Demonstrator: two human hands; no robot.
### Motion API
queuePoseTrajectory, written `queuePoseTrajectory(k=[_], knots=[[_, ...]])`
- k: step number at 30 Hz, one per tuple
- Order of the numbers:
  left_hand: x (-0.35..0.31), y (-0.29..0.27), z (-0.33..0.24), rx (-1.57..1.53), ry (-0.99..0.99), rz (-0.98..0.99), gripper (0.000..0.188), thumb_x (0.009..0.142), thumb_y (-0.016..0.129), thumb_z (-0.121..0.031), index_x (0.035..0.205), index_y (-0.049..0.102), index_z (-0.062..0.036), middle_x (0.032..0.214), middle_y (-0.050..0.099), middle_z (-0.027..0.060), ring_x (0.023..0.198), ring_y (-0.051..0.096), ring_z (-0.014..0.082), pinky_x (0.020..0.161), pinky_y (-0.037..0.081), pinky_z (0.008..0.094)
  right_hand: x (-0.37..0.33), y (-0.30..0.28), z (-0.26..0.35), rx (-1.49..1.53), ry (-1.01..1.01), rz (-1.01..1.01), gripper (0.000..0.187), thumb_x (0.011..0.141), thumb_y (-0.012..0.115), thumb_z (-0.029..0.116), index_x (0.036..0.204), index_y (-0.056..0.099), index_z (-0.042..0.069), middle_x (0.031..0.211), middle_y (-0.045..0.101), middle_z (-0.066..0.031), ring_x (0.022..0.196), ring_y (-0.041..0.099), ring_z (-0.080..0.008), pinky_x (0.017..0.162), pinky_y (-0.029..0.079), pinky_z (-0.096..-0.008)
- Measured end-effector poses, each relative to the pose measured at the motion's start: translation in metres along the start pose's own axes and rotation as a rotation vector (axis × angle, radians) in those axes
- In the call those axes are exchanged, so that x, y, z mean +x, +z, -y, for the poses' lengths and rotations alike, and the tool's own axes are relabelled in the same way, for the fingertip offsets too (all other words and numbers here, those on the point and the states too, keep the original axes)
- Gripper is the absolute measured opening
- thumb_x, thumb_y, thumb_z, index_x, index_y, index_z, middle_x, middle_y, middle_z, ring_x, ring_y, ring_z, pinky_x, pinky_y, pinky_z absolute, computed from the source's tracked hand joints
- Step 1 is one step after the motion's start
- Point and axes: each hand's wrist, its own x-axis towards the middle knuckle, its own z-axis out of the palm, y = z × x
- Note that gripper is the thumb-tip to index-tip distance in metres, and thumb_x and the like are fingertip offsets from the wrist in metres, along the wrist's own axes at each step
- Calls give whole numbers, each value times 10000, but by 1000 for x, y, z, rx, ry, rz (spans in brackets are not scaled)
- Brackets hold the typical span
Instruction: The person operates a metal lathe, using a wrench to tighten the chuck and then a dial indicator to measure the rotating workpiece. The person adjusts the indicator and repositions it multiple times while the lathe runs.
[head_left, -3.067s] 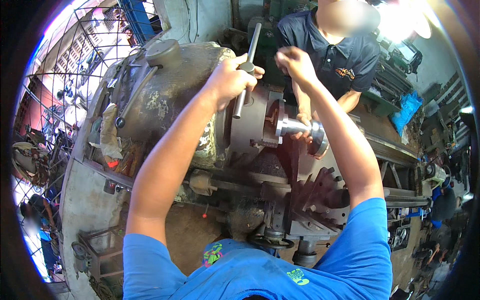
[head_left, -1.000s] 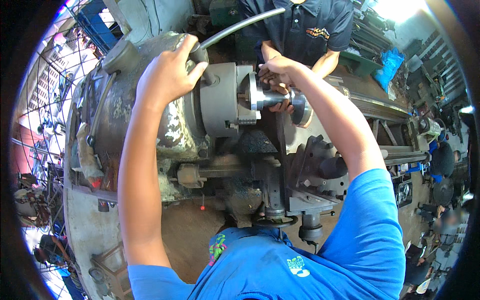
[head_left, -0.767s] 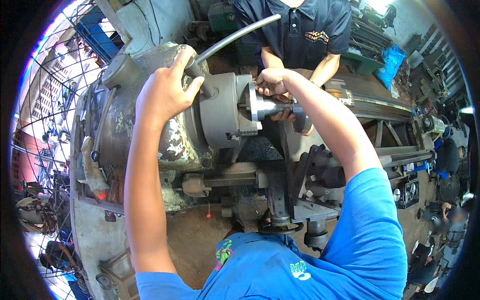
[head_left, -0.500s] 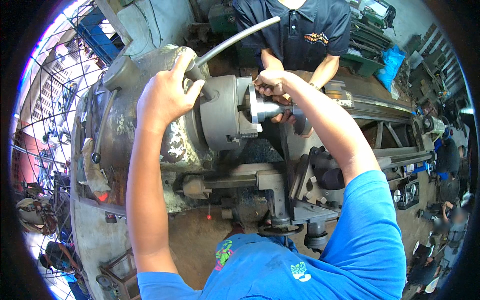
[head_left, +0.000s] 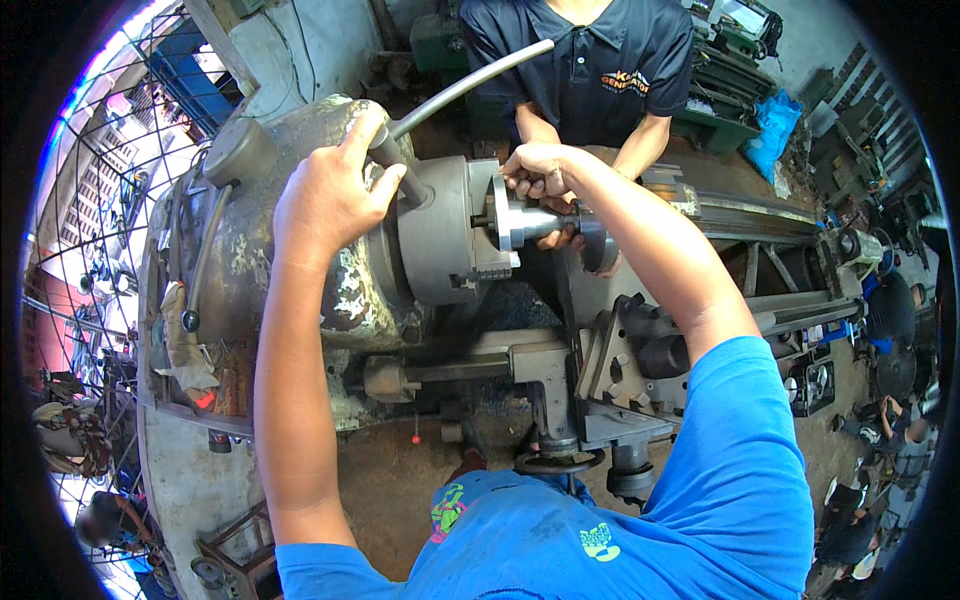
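Observation:
My left hand [head_left: 335,200] is closed around the head of a chuck key [head_left: 402,172], whose shank sits in the side of the big grey lathe chuck [head_left: 437,235]. A long bent handle bar [head_left: 470,88] rises from the key toward the far side. A bright metal shaft with a round flange [head_left: 502,222] lies at the chuck's jaws. My right hand [head_left: 538,170] has its fingers curled at the upper edge of that flange; the fingertips are partly hidden. A co-worker's hand [head_left: 562,238] supports the same shaft from beneath, across the lathe.
The worn headstock [head_left: 345,270] stands at left with a ball-ended lever [head_left: 207,255]. At right are the tool post [head_left: 625,365] and the bed rails [head_left: 760,225]. A handwheel [head_left: 560,462] is close to my body. The co-worker in a dark shirt [head_left: 585,80] stands opposite.
The whole view has shifted slightly. Both my hands keep their places on the chuck key and at the flange.

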Motion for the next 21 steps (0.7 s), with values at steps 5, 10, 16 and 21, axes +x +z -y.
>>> queuePoseTrajectory(k=[5, 10, 16, 21], knots=[[0, -2, 0, 52, -65, 67, 492, 848, 702, -289, 1287, 501, -198, 768, 689, 204, 771, 676, 430, 694, 557, 502, 24, -8, -6, -23, -122, -103, 195, 928, 571, 219, 770, 557, 106, 668, 499, 27, 495, 429, -76, 413, 281, -226], [1, -3, -1, 51, -57, 64, 490, 849, 706, -318, 1285, 516, -200, 739, 686, 194, 734, 679, 417, 664, 559, 487, 38, -12, -18, -173, -485, -217, 138, 906, 620, 207, 810, 657, 115, 632, 598, 19, 453, 500, -121, 406, 371, -283], [0, -3, 1, 47, -37, 43, 478, 853, 712, -320, 1275, 535, -182, 729, 681, 195, 733, 679, 411, 647, 550, 478, 5, 9, -24, -215, -669, -315, 155, 936, 619, 199, 832, 651, 88, 674, 587, 6, 540, 530, -103, 477, 415, -275], [0, -2, 3, 44, -41, 45, 482, 850, 717, -318, 1274, 542, -170, 733, 678, 201, 741, 675, 414, 639, 540, 481, -77, 16, -28, -218, -603, -430, 176, 956, 653, 186, 862, 674, 37, 689, 601, 5, 570, 540, -60, 488, 430, -231]])
